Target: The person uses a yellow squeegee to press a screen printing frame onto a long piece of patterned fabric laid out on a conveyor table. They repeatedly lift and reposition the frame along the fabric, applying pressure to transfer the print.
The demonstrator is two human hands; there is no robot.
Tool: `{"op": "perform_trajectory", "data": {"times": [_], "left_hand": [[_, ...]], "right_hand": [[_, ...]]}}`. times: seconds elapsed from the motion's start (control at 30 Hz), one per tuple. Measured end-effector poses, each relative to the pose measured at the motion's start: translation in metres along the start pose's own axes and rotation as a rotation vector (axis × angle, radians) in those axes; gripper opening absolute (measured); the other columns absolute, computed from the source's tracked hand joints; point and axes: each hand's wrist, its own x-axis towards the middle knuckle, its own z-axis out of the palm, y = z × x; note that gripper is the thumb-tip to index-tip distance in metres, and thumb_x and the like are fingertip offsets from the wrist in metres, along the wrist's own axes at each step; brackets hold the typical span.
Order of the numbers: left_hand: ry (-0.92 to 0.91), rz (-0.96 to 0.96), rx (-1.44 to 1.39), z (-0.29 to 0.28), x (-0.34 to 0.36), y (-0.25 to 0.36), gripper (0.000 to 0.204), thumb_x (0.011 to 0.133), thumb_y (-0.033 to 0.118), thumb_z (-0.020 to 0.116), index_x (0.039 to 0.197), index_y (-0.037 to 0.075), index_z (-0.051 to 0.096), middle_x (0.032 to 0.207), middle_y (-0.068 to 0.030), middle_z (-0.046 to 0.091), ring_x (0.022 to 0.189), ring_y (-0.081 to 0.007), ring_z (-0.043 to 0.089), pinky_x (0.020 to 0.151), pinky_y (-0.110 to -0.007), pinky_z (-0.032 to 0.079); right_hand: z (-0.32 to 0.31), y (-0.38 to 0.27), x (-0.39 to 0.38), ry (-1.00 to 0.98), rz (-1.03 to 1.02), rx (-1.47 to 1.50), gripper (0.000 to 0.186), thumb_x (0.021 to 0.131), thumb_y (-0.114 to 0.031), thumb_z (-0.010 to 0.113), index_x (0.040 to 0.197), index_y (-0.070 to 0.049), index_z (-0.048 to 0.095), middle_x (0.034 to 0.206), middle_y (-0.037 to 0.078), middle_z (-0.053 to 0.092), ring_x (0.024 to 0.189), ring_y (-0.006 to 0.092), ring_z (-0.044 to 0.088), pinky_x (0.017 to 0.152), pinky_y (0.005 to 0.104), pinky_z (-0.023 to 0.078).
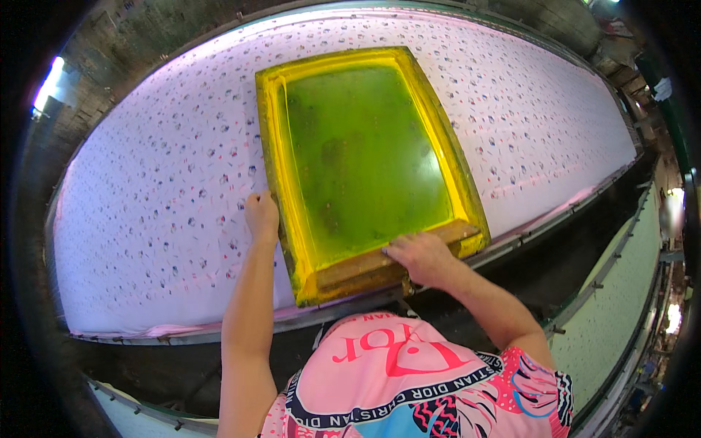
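Observation:
A screen printing frame [447, 146], its wooden sides smeared yellow, lies on white cloth printed with small dark and red motifs. Its mesh [358, 160] looks green, with bright yellow ink along the inner edges. My left hand [261, 216] is closed at the frame's left side, its fingertips partly hidden. Across the near end of the frame runs a brown wooden bar [358, 271], which looks like a squeegee. My right hand [423, 259] has its fingers curled over this bar, right of its middle.
The printed cloth [168, 182] covers a long table reaching away to both sides. A dark gap [562, 255] runs along the table's near edge. Behind it on the right is another pale table [606, 314] with small pegs along its rail. A stained wall [175, 33] stands beyond.

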Motion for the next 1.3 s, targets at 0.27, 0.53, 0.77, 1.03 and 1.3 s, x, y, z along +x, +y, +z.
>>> {"op": "perform_trajectory", "data": {"times": [0.27,0.53,0.77,1.03,1.3], "left_hand": [[0.108,0.155,-0.018,-0.001,-0.009,0.002,0.045,0.101,0.035,0.063,0.103,-0.008,0.075,0.099,-0.0292,0.078,0.094,-0.046,0.074,0.089,-0.052,0.055],[0.091,0.171,-0.066,-0.003,-0.013,0.005,0.044,0.1,0.034,0.064,0.1,-0.009,0.074,0.096,-0.0282,0.078,0.091,-0.0444,0.076,0.087,-0.051,0.057],[0.081,0.174,-0.102,-0.004,-0.01,0.006,0.04,0.102,0.031,0.066,0.097,-0.008,0.073,0.089,-0.0253,0.076,0.085,-0.04,0.073,0.082,-0.049,0.055],[0.019,0.024,-0.056,-0.009,-0.012,0.013,0.038,0.104,0.031,0.066,0.106,-0.007,0.071,0.093,-0.0158,0.072,0.086,-0.0261,0.064,0.082,-0.042,0.051],[0.155,-0.042,-0.046,-0.004,-0.016,0.016,0.03,0.108,0.024,0.065,0.105,-0.005,0.07,0.094,-0.0125,0.071,0.087,-0.0235,0.064,0.084,-0.04,0.052]], "right_hand": [[0.002,-0.021,-0.012,0.005,0.084,0.004,0.041,0.09,-0.004,0.067,0.129,-0.013,0.076,0.119,0.01,0.077,0.112,0.0351,0.074,0.097,0.0471,0.06],[0.03,-0.028,-0.008,0.317,-0.027,-0.049,0.039,0.086,-0.003,0.071,0.123,-0.012,0.078,0.122,0.008,0.076,0.111,0.0326,0.074,0.096,0.0443,0.058],[0.019,0.027,0.084,0.485,-0.044,-0.127,0.039,0.088,-0.005,0.067,0.123,-0.014,0.078,0.118,0.008,0.076,0.106,0.0318,0.074,0.093,0.0449,0.058],[-0.028,0.119,0.238,0.387,0.018,-0.139,0.044,0.091,-0.001,0.066,0.13,-0.016,0.078,0.117,0.013,0.076,0.105,0.0356,0.076,0.095,0.0479,0.061],[-0.081,0.205,0.372,0.336,0.073,-0.173,0.051,0.087,-0.001,0.064,0.135,-0.015,0.075,0.122,0.015,0.077,0.112,0.0393,0.075,0.099,0.0524,0.06]]}}
